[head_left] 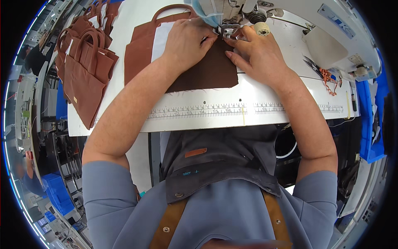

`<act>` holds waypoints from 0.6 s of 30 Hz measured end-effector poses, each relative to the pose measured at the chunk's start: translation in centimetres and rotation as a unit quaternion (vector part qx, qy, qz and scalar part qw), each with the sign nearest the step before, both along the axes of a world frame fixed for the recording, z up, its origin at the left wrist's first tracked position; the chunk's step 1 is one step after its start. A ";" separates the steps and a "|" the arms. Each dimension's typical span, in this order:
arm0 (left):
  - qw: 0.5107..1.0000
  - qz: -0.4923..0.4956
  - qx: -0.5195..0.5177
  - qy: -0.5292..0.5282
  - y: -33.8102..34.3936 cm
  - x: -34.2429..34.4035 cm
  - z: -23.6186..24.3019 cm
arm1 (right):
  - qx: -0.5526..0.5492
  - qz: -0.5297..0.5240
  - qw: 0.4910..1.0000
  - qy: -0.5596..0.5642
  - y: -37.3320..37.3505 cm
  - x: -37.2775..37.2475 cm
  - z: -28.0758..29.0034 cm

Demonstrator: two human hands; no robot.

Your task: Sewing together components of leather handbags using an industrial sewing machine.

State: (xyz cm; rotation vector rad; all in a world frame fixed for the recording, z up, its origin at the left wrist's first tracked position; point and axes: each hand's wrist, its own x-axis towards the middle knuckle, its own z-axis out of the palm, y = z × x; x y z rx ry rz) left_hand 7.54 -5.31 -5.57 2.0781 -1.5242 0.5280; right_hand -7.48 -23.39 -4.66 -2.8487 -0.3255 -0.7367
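Observation:
A reddish-brown bag piece (139, 62) with a top handle, a white strip (157, 43) and a dark brown panel (207, 72) lies on the white sewing table (186, 114). My left hand (184, 45) is closed at its upper edge, pinching it beside the presser foot (226, 31); that fingertip contact is partly hidden. My right hand (261, 54) rests just right of the foot, index finger at the work and thumb spread apart on the dark panel. A light blue item (207, 14) hangs by the machine head (302, 16).
Stacked brown bag pieces (83, 79) sit at left. Scissors (314, 66), orange thread scraps (331, 81) and a thin tool (353, 97) lie at right. Blue bins (367, 137) (58, 193) stand either side. Part of another person (29, 174) shows at far left.

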 end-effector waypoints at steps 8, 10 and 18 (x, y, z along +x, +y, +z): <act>0.996 -0.050 -0.024 -0.074 -0.1 1.8 -0.3 | -0.005 0.014 1.000 -0.010 -0.2 0.1 0.2; 0.993 -0.060 0.006 -0.101 0.0 2.4 0.2 | -0.008 0.020 0.999 -0.026 -0.4 0.1 -0.1; 0.884 -0.018 -0.150 -0.441 -2.8 3.3 4.5 | -0.024 0.013 1.000 -0.005 -0.5 -0.2 0.1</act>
